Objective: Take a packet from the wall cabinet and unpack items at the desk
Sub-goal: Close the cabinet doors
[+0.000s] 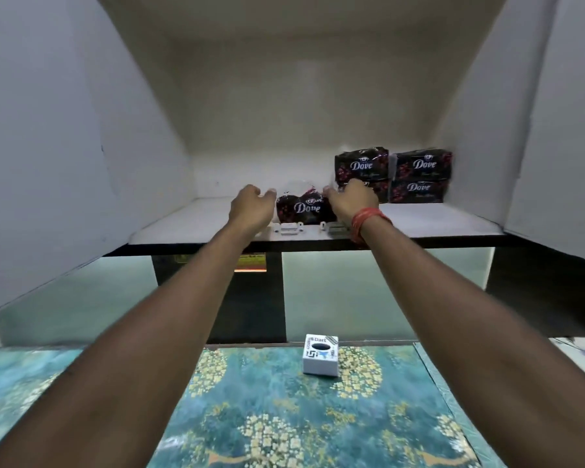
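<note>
Both arms are reaching up into the open cabinet (81, 146). The left hand (250, 206) is hovering at the packet's 9 o'clock, fingers loosely spread and curled, not quite touching it as far as I can see. The packet (304, 209) is sitting near the shelf's front edge, right between both hands. Two small latches (289, 228) are lying at its 6 o'clock. The right hand (352, 201) is cupping its 3 o'clock side, fingers bent against it; can't tell whether it's actually gripping. More packets (419, 175) are stacked at 2 o'clock. A white box (321, 356) is sitting below on the desk (250, 400).
</note>
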Demonstrator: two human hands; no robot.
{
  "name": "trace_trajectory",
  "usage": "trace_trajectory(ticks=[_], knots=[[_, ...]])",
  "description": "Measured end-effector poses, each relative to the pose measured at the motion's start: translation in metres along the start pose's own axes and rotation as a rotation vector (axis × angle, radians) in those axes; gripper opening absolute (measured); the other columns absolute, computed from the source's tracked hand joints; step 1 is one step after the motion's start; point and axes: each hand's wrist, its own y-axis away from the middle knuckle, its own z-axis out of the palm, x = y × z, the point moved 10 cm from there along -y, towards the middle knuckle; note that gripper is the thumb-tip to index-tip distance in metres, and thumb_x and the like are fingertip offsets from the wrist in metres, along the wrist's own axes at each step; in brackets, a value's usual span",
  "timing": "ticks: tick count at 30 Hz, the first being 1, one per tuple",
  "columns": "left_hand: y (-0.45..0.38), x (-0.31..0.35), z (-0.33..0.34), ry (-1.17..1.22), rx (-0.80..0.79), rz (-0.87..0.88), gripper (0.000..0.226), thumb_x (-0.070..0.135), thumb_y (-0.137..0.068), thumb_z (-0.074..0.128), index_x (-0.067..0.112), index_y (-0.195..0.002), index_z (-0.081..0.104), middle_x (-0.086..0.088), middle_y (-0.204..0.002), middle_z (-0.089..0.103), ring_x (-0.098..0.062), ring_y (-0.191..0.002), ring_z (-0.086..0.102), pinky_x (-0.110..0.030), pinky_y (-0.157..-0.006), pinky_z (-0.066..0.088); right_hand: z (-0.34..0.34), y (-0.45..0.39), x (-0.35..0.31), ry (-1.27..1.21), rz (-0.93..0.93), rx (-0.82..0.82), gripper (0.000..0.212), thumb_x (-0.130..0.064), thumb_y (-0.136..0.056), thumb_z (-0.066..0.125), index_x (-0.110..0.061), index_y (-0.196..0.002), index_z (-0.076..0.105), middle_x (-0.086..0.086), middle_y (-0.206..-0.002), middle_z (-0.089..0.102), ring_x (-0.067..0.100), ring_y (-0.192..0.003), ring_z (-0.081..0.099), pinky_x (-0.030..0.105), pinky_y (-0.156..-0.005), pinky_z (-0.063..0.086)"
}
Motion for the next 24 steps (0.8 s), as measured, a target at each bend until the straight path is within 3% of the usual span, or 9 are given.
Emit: trace_trajectory(ticks=[3,5,8,10,12,15,18,21,24], knots=[[-0.014,-0.008,0.034,0.121,-0.258,-0.184,0.046,0.037,-0.102,0.044,0.000,-0.130,0.050,-0.014,-0.111,0.059,-0.024,-0.090,0.059,-0.030,-0.070,0.045,0.028,-0.021,0.005,-0.011,0.103,-0.116,0.050,-0.047,-0.089,0.052,-0.005,-0.113,0.061,0.015,-0.117,0.065,0.036,-0.108,0.061,0.045,-0.097,0.048],[-0.018,-0.009,0.045,0.186,-0.275,-0.207,0.037,0.035,-0.101,0.047,0.001,-0.114,0.055,-0.013,-0.092,0.057,-0.018,-0.069,0.051,-0.027,-0.054,0.039,0.034,-0.024,0.005,-0.051,0.116,-0.094,0.038,-0.038,-0.085,0.056,-0.006,-0.105,0.062,0.014,-0.112,0.067,0.034,-0.102,0.063,0.044,-0.095,0.050],[-0.029,-0.005,0.044,0.224,-0.141,-0.107,0.042,0.035,-0.096,0.054,0.003,-0.124,0.053,-0.016,-0.112,0.065,-0.025,-0.087,0.061,-0.032,-0.070,0.048,0.029,-0.019,0.003,-0.242,0.124,0.001,0.015,-0.025,-0.085,0.061,-0.012,-0.093,0.061,0.009,-0.102,0.067,0.027,-0.095,0.064,0.038,-0.089,0.053],[-0.019,-0.004,0.036,0.365,-0.047,-0.068,0.042,0.026,-0.093,0.058,0.011,-0.130,0.049,-0.011,-0.116,0.063,-0.025,-0.100,0.064,-0.038,-0.086,0.054,0.021,-0.006,0.002,-0.406,0.116,0.086,0.023,-0.022,-0.083,0.065,-0.015,-0.104,0.059,0.005,-0.108,0.066,0.022,-0.097,0.064,0.037,-0.090,0.053],[0.000,-0.004,0.026,0.553,0.063,-0.012,0.042,0.012,-0.091,0.059,0.014,-0.132,0.048,-0.009,-0.115,0.063,-0.022,-0.097,0.064,-0.036,-0.085,0.055,0.010,0.018,-0.002,-0.547,0.028,0.176,0.030,-0.020,-0.080,0.068,-0.021,-0.107,0.056,0.003,-0.114,0.063,0.018,-0.101,0.063,0.031,-0.091,0.054],[0.038,-0.009,0.008,0.714,0.231,0.113,0.050,-0.002,-0.087,0.056,0.016,-0.132,0.048,-0.008,-0.123,0.061,-0.015,-0.095,0.064,-0.025,-0.077,0.056,-0.006,0.076,-0.005,-0.718,-0.142,0.267,0.042,-0.011,-0.079,0.071,-0.020,-0.115,0.053,0.001,-0.117,0.059,0.007,-0.101,0.058,0.002,-0.079,0.045],[0.071,-0.024,0.007,0.854,0.281,0.153,0.059,-0.008,-0.081,0.054,0.021,-0.132,0.047,-0.007,-0.125,0.062,-0.020,-0.105,0.065,-0.033,-0.084,0.057,-0.012,0.120,0.000,-0.820,-0.237,0.292,0.053,-0.005,-0.077,0.071,-0.014,-0.123,0.048,0.002,-0.117,0.056,0.008,-0.102,0.057,0.010,-0.085,0.047],[0.110,-0.063,0.019,1.051,0.329,0.063,0.070,-0.022,-0.077,0.047,0.015,-0.137,0.043,0.001,-0.110,0.067,-0.013,-0.083,0.064,-0.023,-0.065,0.052,0.004,0.154,0.025,-0.894,-0.241,0.233,0.069,0.000,-0.072,0.071,-0.013,-0.133,0.041,-0.006,-0.110,0.052,0.010,-0.102,0.055,0.027,-0.094,0.050],[0.157,-0.132,0.043,1.117,0.402,-0.154,0.080,-0.031,-0.073,0.036,0.010,-0.142,0.040,0.007,-0.101,0.067,-0.004,-0.069,0.062,-0.018,-0.053,0.046,0.040,0.198,0.068,-0.848,-0.173,0.138,0.083,0.002,-0.070,0.071,-0.013,-0.142,0.031,-0.006,-0.108,0.046,0.014,-0.109,0.051,0.030,-0.102,0.045]])
